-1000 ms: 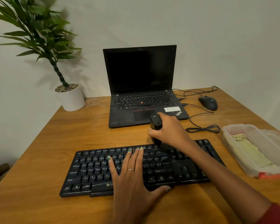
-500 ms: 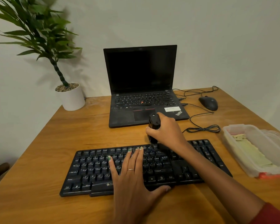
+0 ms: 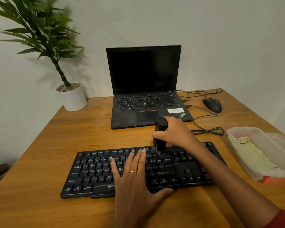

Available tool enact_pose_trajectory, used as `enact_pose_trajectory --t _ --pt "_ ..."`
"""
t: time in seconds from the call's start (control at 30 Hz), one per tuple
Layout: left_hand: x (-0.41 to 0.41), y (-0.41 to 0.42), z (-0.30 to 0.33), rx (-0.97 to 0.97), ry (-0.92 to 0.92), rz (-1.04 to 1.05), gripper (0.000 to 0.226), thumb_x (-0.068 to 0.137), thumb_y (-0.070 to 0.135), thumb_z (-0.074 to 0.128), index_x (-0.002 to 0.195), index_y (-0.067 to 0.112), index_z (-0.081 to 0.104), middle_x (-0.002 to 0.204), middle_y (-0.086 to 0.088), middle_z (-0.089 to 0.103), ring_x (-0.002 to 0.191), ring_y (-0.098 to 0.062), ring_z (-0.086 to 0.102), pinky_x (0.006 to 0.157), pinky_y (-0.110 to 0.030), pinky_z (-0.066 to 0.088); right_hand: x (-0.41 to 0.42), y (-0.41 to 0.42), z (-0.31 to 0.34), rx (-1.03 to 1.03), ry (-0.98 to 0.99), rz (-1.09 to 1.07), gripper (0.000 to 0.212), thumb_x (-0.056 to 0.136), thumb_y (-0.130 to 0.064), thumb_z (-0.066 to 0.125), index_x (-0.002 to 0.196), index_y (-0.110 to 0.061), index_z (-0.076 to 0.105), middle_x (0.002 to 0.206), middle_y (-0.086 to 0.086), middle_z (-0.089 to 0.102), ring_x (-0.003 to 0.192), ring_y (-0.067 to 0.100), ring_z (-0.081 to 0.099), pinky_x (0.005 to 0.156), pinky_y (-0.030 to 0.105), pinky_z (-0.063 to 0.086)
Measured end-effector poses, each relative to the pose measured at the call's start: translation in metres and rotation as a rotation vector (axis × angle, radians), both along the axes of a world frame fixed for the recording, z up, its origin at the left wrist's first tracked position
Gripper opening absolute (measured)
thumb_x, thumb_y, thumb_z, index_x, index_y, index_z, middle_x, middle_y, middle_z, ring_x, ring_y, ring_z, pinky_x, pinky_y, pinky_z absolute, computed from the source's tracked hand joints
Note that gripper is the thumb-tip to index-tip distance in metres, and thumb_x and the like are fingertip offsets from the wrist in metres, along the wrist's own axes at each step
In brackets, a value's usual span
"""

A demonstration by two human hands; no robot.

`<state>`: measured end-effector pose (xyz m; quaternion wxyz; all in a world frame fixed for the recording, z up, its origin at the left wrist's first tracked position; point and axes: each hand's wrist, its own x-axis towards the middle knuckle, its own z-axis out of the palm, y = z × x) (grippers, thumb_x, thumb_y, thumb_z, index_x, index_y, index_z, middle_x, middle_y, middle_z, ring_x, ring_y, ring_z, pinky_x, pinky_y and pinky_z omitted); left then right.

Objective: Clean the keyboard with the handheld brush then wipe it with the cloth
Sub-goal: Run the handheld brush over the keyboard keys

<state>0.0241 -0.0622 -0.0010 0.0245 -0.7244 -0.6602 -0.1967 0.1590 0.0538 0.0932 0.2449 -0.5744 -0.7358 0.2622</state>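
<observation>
A black keyboard [image 3: 95,171] lies across the near part of the wooden desk [image 3: 39,145]. My left hand [image 3: 135,183] lies flat on its middle keys with straight fingers, thumb at the front edge. My right hand [image 3: 174,132] grips a black handheld brush [image 3: 160,129] held upright, its lower end touching the top key rows right of centre. A pale green cloth [image 3: 257,158] lies in a clear plastic container [image 3: 237,145] at the right.
An open black laptop [image 3: 145,89] stands behind the keyboard. A black mouse [image 3: 212,105] with looped cables [image 3: 207,130] sits at the back right. A potted plant in a white pot [image 3: 73,99] stands at the back left.
My right hand has shifted the brush slightly left along the keyboard's top rows. My left hand has stayed flat on the keys.
</observation>
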Motion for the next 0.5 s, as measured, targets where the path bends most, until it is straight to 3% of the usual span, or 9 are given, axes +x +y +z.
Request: enact_pose_trajectory --t 0.13,0.27,0.4,0.5 --pt "0.0 0.0 0.0 -0.003 -0.008 0.002 0.113 0.064 0.097 0.026 0.137 0.014 0.046 0.134 -0.002 0.058 0.125 -0.023 0.053 0.109 -0.063 0.01 -0.01 -0.004 -0.009 0.173 -0.006 -0.032 0.022 0.077 -0.029 0.067 0.085 -0.013 0.054 0.072 0.0 0.063 0.065 0.018 0.062 0.055 0.03 0.052" --pt "0.0 0.0 0.0 0.007 -0.008 0.005 0.113 0.064 0.098 0.027 0.137 0.014 0.046 0.133 -0.001 0.058 0.125 -0.023 0.054 0.109 -0.062 0.009 -0.006 -0.001 -0.007 0.074 0.037 -0.005 0.02 0.076 -0.025 0.068 0.08 -0.013 0.052 0.068 0.0 0.061 0.055 0.014 0.061 0.043 0.023 0.05" --pt "0.0 0.0 0.0 0.006 -0.001 0.003 0.114 0.063 0.098 0.027 0.137 0.013 0.047 0.133 -0.002 0.059 0.124 -0.023 0.055 0.109 -0.062 0.009 -0.004 0.001 -0.01 0.201 0.009 -0.099 0.021 0.076 -0.029 0.067 0.083 -0.014 0.054 0.068 -0.005 0.059 0.062 0.013 0.057 0.054 0.026 0.047" --pt "0.0 0.001 0.0 0.006 -0.005 0.01 0.114 0.063 0.098 0.026 0.137 0.013 0.048 0.133 -0.002 0.059 0.123 -0.023 0.055 0.109 -0.062 0.01 -0.003 -0.001 -0.009 0.102 0.046 -0.022 0.024 0.074 -0.026 0.068 0.081 -0.006 0.056 0.069 0.003 0.062 0.06 0.018 0.063 0.052 0.031 0.051"
